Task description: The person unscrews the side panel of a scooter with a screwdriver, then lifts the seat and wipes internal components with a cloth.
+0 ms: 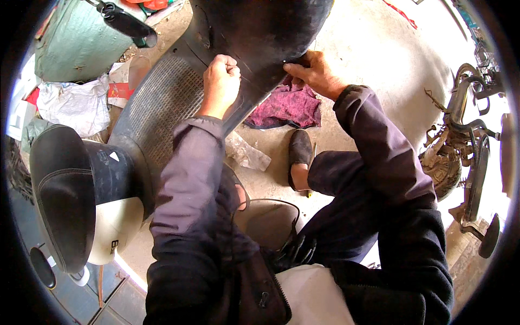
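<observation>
The black front panel (260, 27) of a scooter rises ahead of me, joined to a footboard (162, 103) with a ribbed surface. My left hand (221, 84) is closed in a fist against the panel's lower left part. Whatever its curled fingers hold, if anything, is hidden. At the panel's right edge my right hand (320, 76) is closed too, thumb and bent fingers pressed together. Between its fingertips I cannot make out a thing. A dark red patterned cloth (287, 105) lies on the floor beneath that hand.
The scooter's black seat (65, 189) stands at left. A white sack (78, 105) and a big green sack (86, 43) lie beyond it. Clear plastic (246, 151) is by my shoes (299, 151). Dirty machinery with a wheel (441, 168) stands at right.
</observation>
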